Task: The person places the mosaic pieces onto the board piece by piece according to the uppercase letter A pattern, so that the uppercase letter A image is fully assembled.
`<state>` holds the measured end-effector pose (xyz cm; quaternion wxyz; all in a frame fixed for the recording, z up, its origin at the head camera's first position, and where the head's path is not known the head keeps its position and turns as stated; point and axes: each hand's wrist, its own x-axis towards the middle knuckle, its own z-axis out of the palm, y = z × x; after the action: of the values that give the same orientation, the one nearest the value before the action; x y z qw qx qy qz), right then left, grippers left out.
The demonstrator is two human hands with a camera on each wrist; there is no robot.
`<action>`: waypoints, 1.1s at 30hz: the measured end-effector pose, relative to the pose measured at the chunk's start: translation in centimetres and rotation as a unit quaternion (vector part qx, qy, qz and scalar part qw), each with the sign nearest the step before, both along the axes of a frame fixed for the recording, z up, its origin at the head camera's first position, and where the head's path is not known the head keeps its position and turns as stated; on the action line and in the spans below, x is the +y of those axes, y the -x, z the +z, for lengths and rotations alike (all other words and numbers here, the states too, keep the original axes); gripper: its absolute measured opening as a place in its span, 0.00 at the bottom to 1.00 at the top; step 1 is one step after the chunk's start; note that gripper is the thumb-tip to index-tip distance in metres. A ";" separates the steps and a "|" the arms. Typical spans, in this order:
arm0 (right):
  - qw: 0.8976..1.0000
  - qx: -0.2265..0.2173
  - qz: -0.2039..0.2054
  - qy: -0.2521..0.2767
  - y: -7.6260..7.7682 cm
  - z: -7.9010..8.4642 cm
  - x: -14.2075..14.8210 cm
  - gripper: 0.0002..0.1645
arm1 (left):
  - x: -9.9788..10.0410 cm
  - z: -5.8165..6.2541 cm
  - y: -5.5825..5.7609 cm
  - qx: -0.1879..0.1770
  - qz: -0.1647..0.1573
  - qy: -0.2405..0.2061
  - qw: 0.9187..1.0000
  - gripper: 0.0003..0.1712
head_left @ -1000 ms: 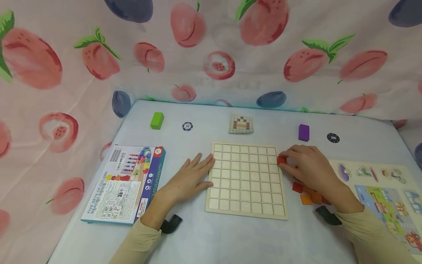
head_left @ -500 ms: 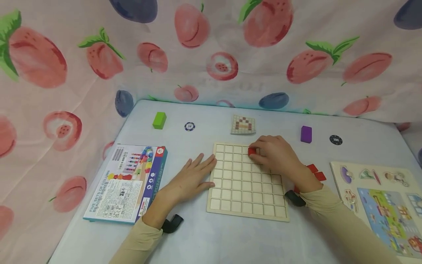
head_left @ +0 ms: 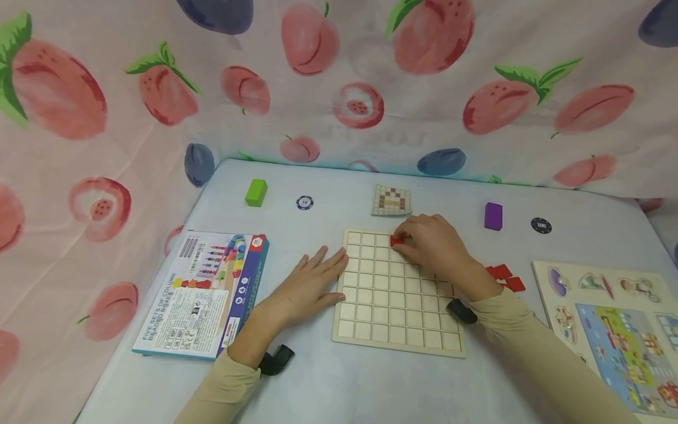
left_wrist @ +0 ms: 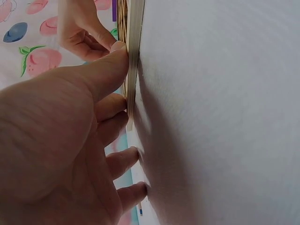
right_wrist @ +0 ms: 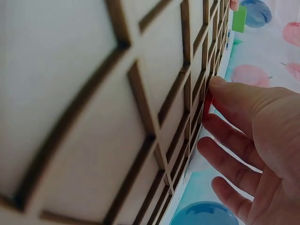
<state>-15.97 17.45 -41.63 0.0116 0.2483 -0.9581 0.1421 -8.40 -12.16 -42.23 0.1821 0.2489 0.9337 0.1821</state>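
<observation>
A pale wooden grid board (head_left: 378, 300) lies in the middle of the table. My left hand (head_left: 307, 288) is spread flat beside it, with fingertips and thumb at its left edge. In the left wrist view the thumb (left_wrist: 110, 68) touches the board's side. My right hand (head_left: 431, 244) pinches a small red square tile (head_left: 395, 240) at the middle cell of the far row. The right wrist view shows this tile (right_wrist: 207, 105) between thumb and forefinger, right at the grid, with the other fingers loosely bent. My right forearm covers part of the board's right side.
Loose red tiles (head_left: 515, 284) lie right of the board, partly behind my right sleeve. A small pattern card (head_left: 391, 200) lies beyond the board. Around it are a green block (head_left: 256, 193), a purple block (head_left: 493, 217), two chips, a flat box (head_left: 198, 294) and a picture puzzle (head_left: 609, 330).
My right hand has carried the red tile left from the board's right edge to the middle of its far row, uncovering some loose tiles. My left hand has stayed put.
</observation>
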 end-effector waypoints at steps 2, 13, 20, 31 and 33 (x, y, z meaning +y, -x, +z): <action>1.000 -0.001 0.000 0.000 0.0 0.1 0.1 0.09 | 0.1 0.1 0.0 0.000 -0.002 -0.001 1.000 0.45; 1.000 -0.016 -0.011 0.000 -0.6 0.3 1.3 0.12 | 0.5 0.3 0.1 0.000 -0.006 -0.008 1.000 0.45; 0.998 -0.037 -0.045 -0.014 -2.1 0.5 4.1 0.12 | 0.6 0.2 0.1 0.000 -0.002 -0.006 1.000 0.46; 0.995 -0.044 -0.086 -0.024 -5.6 1.1 11.1 0.13 | 0.3 0.2 -0.1 0.002 0.001 -0.012 1.000 0.45; 0.994 -0.042 -0.095 -0.024 -6.1 1.1 12.3 0.15 | 0.3 0.2 -0.1 0.004 0.001 -0.013 1.000 0.45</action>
<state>-9.87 29.74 -40.52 -0.0215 0.1503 -0.9801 0.1281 -8.30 -11.86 -42.01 0.1748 0.2506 0.9324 0.1931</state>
